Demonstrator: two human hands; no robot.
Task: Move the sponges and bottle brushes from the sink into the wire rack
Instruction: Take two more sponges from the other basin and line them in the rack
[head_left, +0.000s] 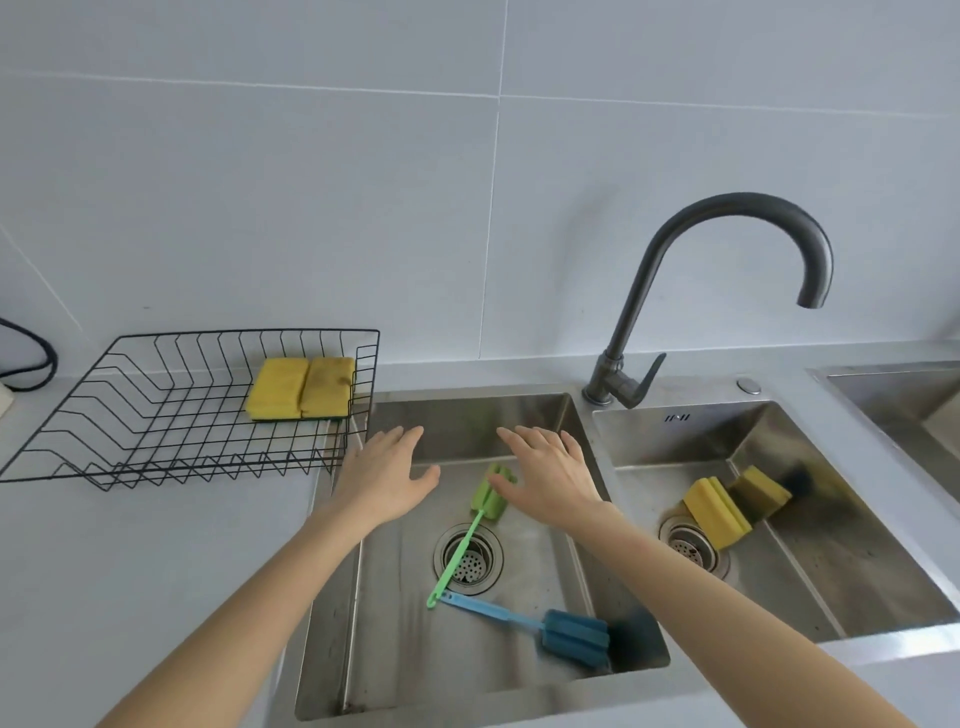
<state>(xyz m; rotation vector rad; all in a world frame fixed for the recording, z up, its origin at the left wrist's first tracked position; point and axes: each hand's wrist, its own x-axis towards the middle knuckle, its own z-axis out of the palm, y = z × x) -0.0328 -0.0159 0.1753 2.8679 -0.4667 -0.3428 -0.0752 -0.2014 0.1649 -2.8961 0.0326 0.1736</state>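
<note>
A black wire rack (130, 415) stands on the counter left of the sink and holds two yellow sponges (301, 387) at its right end. In the left basin (519, 660) lie a green bottle brush (470, 535) across the drain and a blue bottle brush (545, 631) near the front. Two more yellow sponges (719, 512) lean in the right basin (857, 571) by its drain. My left hand (389, 478) and my right hand (550, 478) hover over the left basin with fingers spread, holding nothing.
A dark curved faucet (727, 249) rises between the two basins. A third basin's edge (893, 395) shows at the far right. A black cable (36, 358) lies at the left edge of the grey counter (156, 571). Tiled wall behind.
</note>
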